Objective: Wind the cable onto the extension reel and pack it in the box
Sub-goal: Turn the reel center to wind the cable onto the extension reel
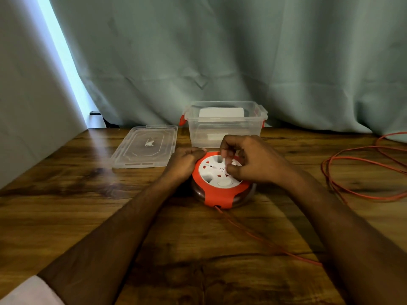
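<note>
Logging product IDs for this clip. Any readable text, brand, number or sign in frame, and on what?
None can be read.
Extension reel: small marks on its white socket face, too blurred to read.
Lid: a white mark at its centre, no letters to be made out.
Clear box: a white panel shows through its wall, no print to be made out.

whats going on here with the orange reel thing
A person is winding a cable onto a reel on a table. The left hand grips the reel's side while the right hand works its white top. Most of the cable lies loose to the right. Behind, the box stands open, its lid beside it.
</note>
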`<action>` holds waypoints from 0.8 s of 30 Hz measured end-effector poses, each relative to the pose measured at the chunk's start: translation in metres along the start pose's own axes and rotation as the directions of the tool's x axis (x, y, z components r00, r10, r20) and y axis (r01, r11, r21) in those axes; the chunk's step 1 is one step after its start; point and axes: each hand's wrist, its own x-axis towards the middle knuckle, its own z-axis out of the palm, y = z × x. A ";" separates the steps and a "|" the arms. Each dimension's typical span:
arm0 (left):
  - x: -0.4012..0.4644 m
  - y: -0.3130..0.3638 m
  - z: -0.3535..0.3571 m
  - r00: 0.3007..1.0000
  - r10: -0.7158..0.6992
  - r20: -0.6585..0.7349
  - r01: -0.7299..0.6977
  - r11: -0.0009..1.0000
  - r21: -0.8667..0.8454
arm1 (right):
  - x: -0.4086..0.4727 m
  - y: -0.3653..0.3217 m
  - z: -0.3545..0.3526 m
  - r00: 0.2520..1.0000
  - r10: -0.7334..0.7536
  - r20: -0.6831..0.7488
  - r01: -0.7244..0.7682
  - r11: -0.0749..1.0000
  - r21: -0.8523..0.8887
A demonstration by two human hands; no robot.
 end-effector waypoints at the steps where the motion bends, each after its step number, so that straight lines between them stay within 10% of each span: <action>1: 0.000 0.000 0.000 1.000 -0.001 0.000 0.001 1.000 0.002 | 0.000 0.001 -0.003 1.000 0.000 0.031 0.000 1.000 0.002; 24: -0.003 0.001 -0.001 1.000 0.013 0.021 -0.012 0.999 -0.045 | -0.003 0.007 -0.011 0.988 -0.044 0.148 0.039 0.999 0.037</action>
